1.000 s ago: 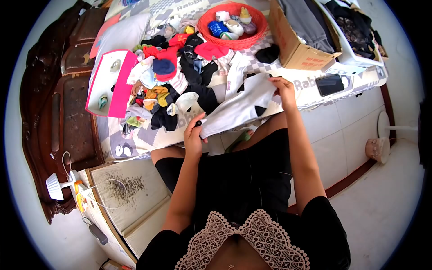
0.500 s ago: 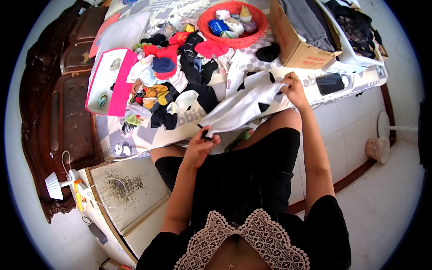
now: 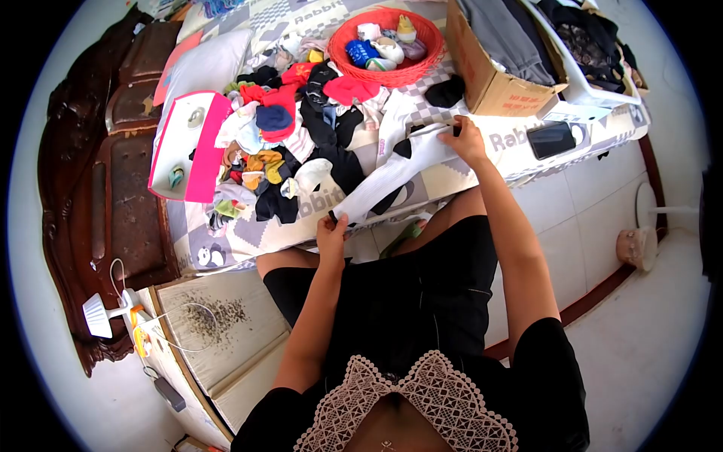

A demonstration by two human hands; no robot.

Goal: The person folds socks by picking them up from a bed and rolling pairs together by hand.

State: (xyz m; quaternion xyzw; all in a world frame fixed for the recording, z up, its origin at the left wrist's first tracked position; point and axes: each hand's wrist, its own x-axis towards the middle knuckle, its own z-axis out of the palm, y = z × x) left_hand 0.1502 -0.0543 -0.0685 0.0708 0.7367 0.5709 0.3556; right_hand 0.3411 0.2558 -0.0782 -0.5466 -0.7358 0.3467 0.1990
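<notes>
A long white sock (image 3: 399, 172) with black patches is stretched over the bed's front edge. My left hand (image 3: 331, 232) pinches its lower left end, close to my lap. At its upper right end, my right hand (image 3: 466, 140) is closed on the fabric. Behind the sock lies another white sock (image 3: 394, 120) with small pink lettering. A mixed pile of socks (image 3: 279, 120), in red, black, yellow and pale colours, spreads to the left of it.
A red basket (image 3: 403, 78) holds bundled socks. Beside it stand a cardboard box (image 3: 493, 87) and a white bin (image 3: 595, 94) with dark clothes. A black phone (image 3: 550, 140) lies at the right; a pink-and-white box (image 3: 207, 158) sits left. One black sock (image 3: 445, 91) lies apart.
The white sock has turned and been pulled straighter and narrower between my hands. My right hand went out to the right, then came back left. The view has shifted slightly.
</notes>
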